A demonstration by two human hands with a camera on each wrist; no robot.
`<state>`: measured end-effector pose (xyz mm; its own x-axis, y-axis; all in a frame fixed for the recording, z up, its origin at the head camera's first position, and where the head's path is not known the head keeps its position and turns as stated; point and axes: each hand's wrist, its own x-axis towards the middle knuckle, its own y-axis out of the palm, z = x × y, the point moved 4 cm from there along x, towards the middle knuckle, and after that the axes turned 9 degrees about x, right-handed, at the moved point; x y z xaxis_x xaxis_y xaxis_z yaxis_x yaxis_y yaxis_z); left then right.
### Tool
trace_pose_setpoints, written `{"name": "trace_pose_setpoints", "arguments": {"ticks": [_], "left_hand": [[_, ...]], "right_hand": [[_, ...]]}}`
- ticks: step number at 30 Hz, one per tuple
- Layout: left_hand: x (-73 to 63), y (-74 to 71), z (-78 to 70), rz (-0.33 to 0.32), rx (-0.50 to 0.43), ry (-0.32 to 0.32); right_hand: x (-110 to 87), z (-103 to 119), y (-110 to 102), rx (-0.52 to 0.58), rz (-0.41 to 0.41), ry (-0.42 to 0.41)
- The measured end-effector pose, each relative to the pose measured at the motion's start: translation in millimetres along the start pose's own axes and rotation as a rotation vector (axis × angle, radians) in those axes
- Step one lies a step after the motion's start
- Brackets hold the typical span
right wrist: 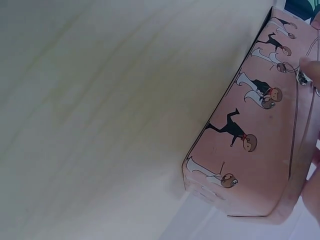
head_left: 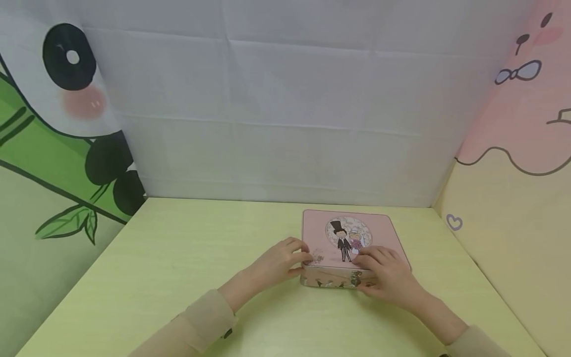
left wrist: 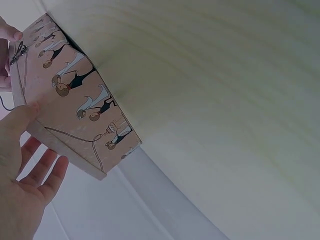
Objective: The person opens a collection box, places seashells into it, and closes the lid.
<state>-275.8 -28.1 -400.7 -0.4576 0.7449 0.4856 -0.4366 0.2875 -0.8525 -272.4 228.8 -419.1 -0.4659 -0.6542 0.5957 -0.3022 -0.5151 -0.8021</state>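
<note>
A pink tin box [head_left: 314, 233] lies closed on the table, with a cartoon bride and groom on its lid. On its front is a small metal latch [head_left: 355, 278]. My left hand [head_left: 283, 260] is at the box's front left corner. In the left wrist view its thumb [left wrist: 22, 116] touches the lid's front rim, while the other fingers are spread beside the lid. My right hand [head_left: 392, 277] holds the front edge near the latch, fingers over the lid and thumb low on the front. The right wrist view has the right thumb [right wrist: 312, 70] right at the latch.
The pale yellow-green table [head_left: 200, 238] ends at a white cloth backdrop [head_left: 267, 124]. To the left stands a panel with a panda drawing [head_left: 71, 114], and to the right a pink and cream panel [head_left: 513, 208].
</note>
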Motion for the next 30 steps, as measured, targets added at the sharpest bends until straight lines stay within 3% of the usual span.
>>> {"name": "trace_pose_setpoints", "arguments": {"ticks": [24, 30], "left_hand": [[-0.1, 1.2, -3.5, -0.041, 0.011, -0.012], [0.1, 0.5, -4.3, 0.031, 0.004, -0.037]], "right_hand": [[1.2, -6.2, 8.2, -0.026, -0.021, -0.031], [4.1, -3.4, 4.3, -0.018, 0.014, -0.019]]}}
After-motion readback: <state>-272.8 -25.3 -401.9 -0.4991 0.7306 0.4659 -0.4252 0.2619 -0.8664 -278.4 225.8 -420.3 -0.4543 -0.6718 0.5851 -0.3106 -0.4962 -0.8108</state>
